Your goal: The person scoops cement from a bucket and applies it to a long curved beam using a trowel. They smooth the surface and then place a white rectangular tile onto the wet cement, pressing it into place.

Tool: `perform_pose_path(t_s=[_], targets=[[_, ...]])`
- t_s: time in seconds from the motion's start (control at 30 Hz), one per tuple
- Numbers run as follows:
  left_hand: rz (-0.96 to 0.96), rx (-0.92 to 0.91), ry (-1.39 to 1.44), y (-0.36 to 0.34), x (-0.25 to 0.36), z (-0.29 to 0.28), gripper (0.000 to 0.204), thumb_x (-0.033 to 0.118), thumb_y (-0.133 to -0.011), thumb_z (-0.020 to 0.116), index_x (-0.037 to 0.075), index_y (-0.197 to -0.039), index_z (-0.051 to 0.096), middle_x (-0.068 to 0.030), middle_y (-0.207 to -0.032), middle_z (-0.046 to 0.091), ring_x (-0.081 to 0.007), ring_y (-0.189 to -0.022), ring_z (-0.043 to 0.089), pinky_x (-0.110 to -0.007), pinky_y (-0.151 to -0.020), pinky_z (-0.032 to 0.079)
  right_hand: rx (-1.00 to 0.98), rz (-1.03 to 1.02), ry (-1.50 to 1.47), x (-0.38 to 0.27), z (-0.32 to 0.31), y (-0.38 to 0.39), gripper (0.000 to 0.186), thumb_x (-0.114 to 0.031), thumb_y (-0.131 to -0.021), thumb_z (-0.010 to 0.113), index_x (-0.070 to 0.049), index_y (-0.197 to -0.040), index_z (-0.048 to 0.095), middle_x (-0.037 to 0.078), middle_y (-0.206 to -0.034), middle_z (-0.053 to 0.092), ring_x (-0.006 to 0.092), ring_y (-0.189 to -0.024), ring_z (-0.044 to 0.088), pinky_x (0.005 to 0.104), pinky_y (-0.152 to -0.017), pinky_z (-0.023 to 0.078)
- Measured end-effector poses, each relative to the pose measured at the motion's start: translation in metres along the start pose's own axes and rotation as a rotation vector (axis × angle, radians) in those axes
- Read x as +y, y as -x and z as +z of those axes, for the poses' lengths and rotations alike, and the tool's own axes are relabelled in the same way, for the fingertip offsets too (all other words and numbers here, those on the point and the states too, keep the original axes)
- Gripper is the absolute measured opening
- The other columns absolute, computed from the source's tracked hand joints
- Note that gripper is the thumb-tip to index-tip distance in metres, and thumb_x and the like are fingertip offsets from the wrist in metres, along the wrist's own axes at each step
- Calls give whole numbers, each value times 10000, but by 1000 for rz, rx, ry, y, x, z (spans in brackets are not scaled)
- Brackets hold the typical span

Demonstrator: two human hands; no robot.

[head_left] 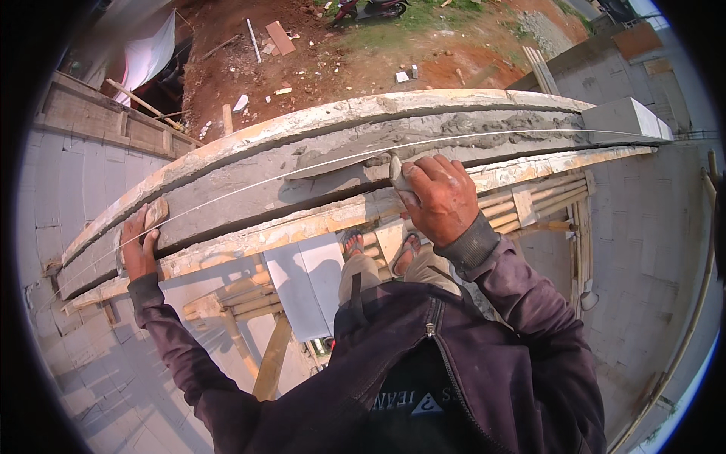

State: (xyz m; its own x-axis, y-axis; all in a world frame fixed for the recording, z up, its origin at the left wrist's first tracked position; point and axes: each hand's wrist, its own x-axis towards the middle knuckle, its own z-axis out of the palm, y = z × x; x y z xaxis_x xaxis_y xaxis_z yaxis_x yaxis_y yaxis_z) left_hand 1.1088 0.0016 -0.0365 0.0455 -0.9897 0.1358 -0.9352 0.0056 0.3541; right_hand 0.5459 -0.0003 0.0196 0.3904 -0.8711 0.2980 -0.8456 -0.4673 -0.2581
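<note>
A trowel's rounded handle (398,174) is in the grip of my right hand (441,198). Its blade (336,164) lies low over the grey mortar (257,168) between two formwork boards. My left hand (138,246) is at the left end of the same strip, its fingers bent around a small pale brown chunk (156,213); what kind of piece it is cannot be made out. A taut white string (249,178) runs lengthwise above the mortar, passing close to both hands. Wet, lumpy mortar (484,125) covers the strip's right part.
A pale block (626,119) sits at the strip's right end. The far board (302,113) and near board (318,219) edge the mortar. Below me are bamboo poles (548,198), a grey panel (302,284) and my sandalled feet. Block walls flank both sides; reddish ground with debris lies beyond.
</note>
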Motion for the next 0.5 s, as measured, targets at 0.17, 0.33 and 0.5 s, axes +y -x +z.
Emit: perform_pose_path(t_s=[0.17, 0.33, 0.5], targets=[[-26, 72, -126, 5, 18, 1, 520, 150, -872, 656, 104, -1383, 567, -193, -1299, 562, -354, -1232, 520, -443, -1070, 373, -54, 146, -21, 12, -28, 17, 303, -119, -719, 772, -24, -985, 661, 139, -897, 637, 357, -849, 633, 452, -731, 505], [35, 297, -163, 15, 65, 10, 501, 41, -909, 603, 79, -1404, 531, -195, -1405, 474, -359, -1321, 447, -466, -1100, 356, -179, 432, 169, 80, -82, 45, 227, -135, -750, 754, -16, -927, 675, 155, -869, 639, 377, -832, 638, 454, -714, 514], [147, 300, -42, 21, 127, 11, 459, 2, -911, 588, 48, -1367, 556, -194, -1428, 462, -361, -1343, 434, -462, -1113, 349, -37, 482, 241, 116, -121, 60, 238, -155, -745, 761, -21, -927, 686, 137, -875, 641, 370, -845, 640, 469, -732, 509]])
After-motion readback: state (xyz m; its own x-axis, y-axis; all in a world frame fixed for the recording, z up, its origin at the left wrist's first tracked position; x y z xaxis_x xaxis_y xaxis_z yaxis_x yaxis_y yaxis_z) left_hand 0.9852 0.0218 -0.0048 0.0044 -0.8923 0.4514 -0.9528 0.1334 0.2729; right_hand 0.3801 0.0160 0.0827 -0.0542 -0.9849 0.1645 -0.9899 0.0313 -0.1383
